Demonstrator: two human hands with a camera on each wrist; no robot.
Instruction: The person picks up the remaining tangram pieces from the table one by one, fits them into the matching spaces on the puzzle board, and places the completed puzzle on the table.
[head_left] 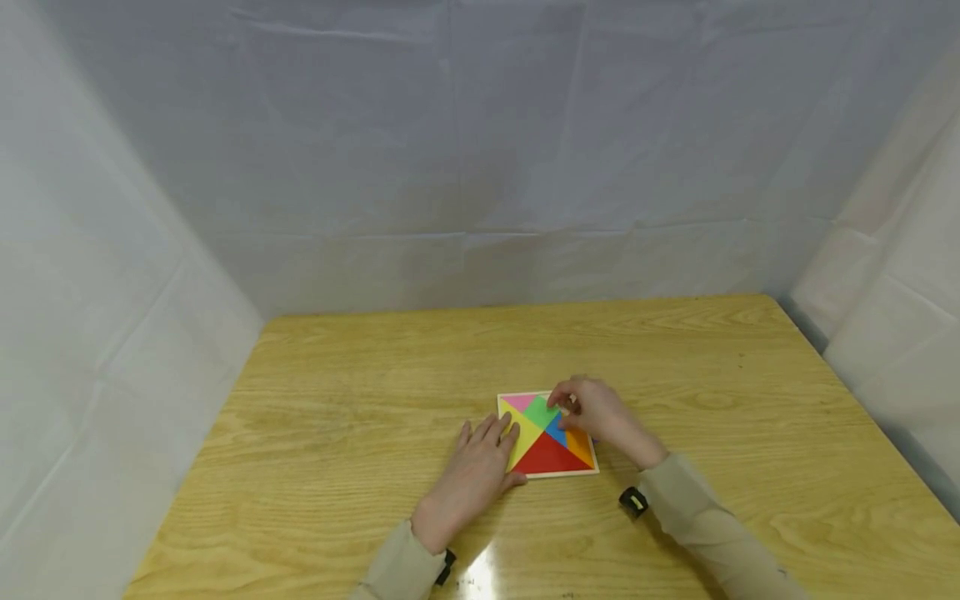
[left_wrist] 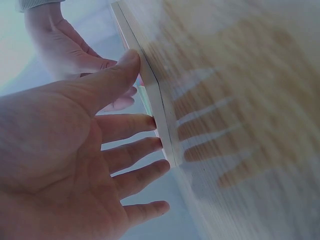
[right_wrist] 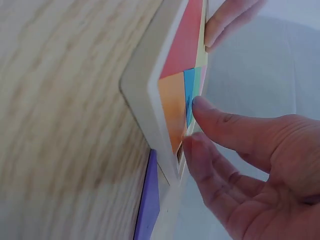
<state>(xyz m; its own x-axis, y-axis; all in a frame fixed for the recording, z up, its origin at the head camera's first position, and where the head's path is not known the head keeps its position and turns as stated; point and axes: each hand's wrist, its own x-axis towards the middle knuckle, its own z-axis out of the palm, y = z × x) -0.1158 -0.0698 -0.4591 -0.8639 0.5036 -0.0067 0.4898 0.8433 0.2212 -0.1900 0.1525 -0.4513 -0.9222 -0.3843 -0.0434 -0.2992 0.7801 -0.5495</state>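
A flat tangram puzzle in a pale wooden tray point(head_left: 564, 475) lies on the table, with pink, green, yellow, blue, red and orange point(right_wrist: 172, 107) pieces in it. My left hand point(head_left: 472, 475) rests at its left side, fingers fairly straight over the yellow piece point(head_left: 522, 429) and thumb at the front edge. Above the puzzle's right part is my right hand point(head_left: 596, 410). Its thumb tip touches near the blue piece point(right_wrist: 189, 90), and its fingertips are by a small gap past the orange piece. No piece shows lifted between them. A purple piece point(right_wrist: 148, 200) leans beside the tray's right edge.
The wood-grain table point(head_left: 337, 400) extends around the puzzle on every side. White sheeting point(head_left: 450, 167) hangs behind it and along both sides. A small black device point(head_left: 633, 502) sits at the right wrist, and another point(head_left: 446, 567) at the left.
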